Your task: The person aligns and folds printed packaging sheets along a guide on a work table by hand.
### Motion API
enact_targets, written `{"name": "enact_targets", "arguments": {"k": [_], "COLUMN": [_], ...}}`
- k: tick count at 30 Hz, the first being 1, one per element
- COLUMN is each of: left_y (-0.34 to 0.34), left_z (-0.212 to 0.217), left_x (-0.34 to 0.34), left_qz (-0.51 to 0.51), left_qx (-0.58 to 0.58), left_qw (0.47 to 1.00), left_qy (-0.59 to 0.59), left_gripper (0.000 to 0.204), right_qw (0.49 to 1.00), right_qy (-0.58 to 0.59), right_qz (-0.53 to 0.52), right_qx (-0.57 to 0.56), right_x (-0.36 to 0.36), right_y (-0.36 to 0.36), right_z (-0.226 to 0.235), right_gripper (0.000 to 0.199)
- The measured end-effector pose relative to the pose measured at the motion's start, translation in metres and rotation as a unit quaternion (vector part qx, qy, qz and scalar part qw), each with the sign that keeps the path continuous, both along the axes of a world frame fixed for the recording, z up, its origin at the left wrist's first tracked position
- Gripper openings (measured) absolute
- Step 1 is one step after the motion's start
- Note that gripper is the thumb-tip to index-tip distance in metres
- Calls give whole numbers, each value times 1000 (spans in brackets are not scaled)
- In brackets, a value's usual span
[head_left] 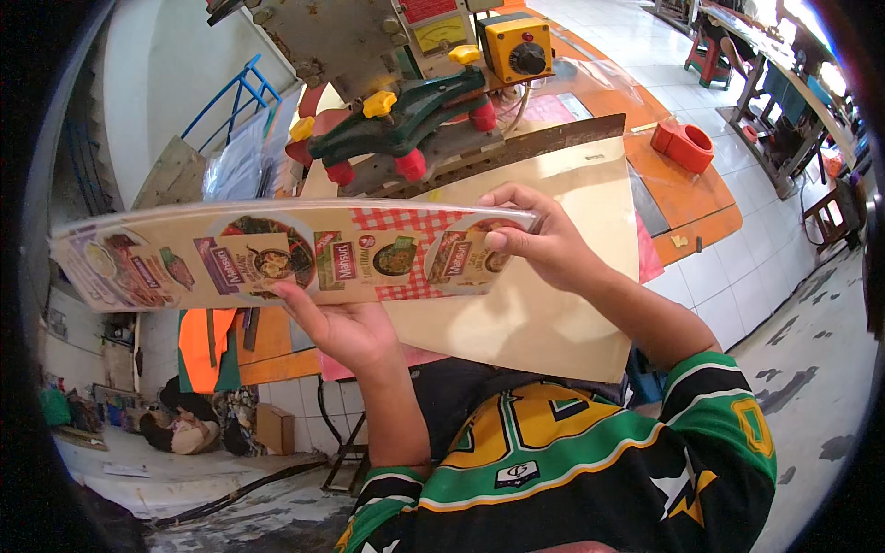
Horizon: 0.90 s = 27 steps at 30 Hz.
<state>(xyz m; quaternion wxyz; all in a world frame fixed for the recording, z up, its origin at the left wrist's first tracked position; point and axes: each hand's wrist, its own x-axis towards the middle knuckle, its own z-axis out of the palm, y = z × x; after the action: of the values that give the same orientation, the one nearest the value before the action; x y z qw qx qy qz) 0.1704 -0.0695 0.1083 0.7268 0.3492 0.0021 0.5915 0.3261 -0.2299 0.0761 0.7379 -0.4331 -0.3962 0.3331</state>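
I hold a stack of flat printed cardboard sheets [230, 258] level in front of me; they show food pictures and a red checked patch. My left hand [346, 332] supports the stack from below near its middle. My right hand [539, 240] pinches its right end, thumb on top. Just beyond the stack stands a machine with a green lever arm [406, 115], yellow and red knobs, and a yellow switch box [516, 46]. A large tan board [553, 313] lies under my hands.
An orange worktop [691, 198] with a red-orange cup-like part [684, 146] lies to the right. A blue metal frame [241, 92] is at the back left. Benches and stools [710, 55] stand on white floor tiles far right. Bags and boxes sit low left.
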Motion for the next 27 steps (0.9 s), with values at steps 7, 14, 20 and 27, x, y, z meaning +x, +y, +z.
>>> {"name": "enact_targets", "arguments": {"k": [7,14,20,27], "left_y": [-14,23,94,135], "left_z": [-11,-30,-46,-102], "left_x": [2,-31,-103,-144], "left_qz": [-50,51,151,13], "left_qx": [-72,-112,-71,-46], "left_qw": [996,992,980,979], "left_qy": [5,26,111,199], "left_gripper": [57,50,42,44], "right_qw": [988,981,978,989], "right_qy": [121,135,167,91], "right_qz": [-70,-126,-123,-107], "right_qx": [63,55,21,-41], "right_x": [-42,-29,24,85], "right_y": [2,-16,-51,-73], "right_z": [-7,10,-10,-29], "right_gripper": [45,42,45,47]}}
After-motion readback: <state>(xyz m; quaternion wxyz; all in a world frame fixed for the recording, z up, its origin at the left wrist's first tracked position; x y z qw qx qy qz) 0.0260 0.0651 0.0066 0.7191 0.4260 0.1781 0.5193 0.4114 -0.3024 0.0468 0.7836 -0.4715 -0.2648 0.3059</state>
